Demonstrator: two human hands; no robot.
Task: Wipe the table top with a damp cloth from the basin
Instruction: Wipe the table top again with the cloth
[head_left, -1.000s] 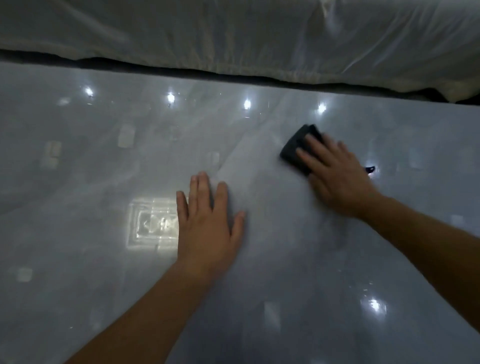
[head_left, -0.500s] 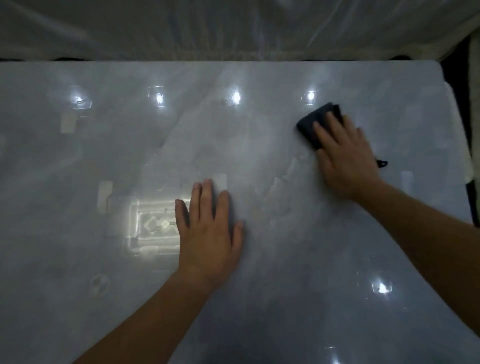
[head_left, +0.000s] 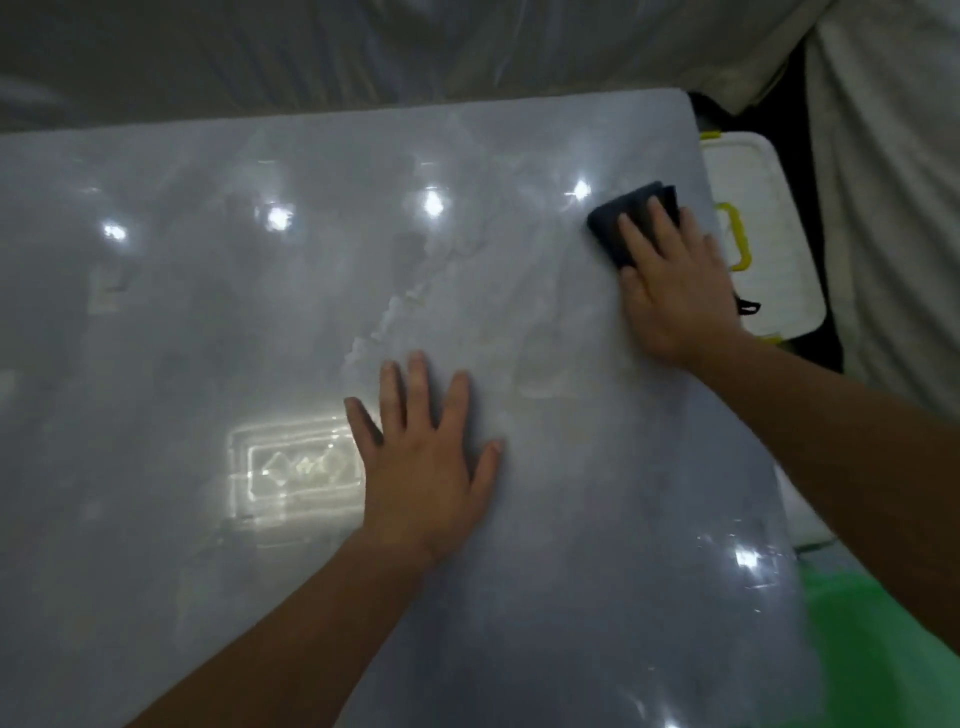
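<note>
Leftmost, a bright rectangular light reflection (head_left: 293, 470) is seen on the glossy grey table top (head_left: 208, 322), at about eight o'clock from the picture's middle. Four small light glints are counted in a row across the far part of the surface, with one more near the table's near right corner.

Just right of the rectangular reflection, the left hand (head_left: 426, 467) is laid palm down on the table top, its fingers spread and pointing toward twelve o'clock; nothing is held by it.

Toward two o'clock, near the table's right edge, one dark folded cloth (head_left: 618, 218) is pressed flat against the surface. Its long axis is run roughly from eight o'clock to two o'clock, and its far end is pointed at the table's far right corner. The right hand (head_left: 675, 280) is laid over the cloth's near half, fingers flat, close together and directed toward eleven o'clock; the cloth is pressed down rather than pinched. A small dark loop (head_left: 748, 306) is seen beside the wrist, just beyond the table edge.

Past the right edge, one white lidded box (head_left: 769, 244) with yellow clasps is seen below the table level; its contents cannot be told, as the lid is closed. At five o'clock a blurred green shape (head_left: 883, 649) is partly seen. Pale plastic sheeting (head_left: 363, 57) is draped behind the table.
</note>
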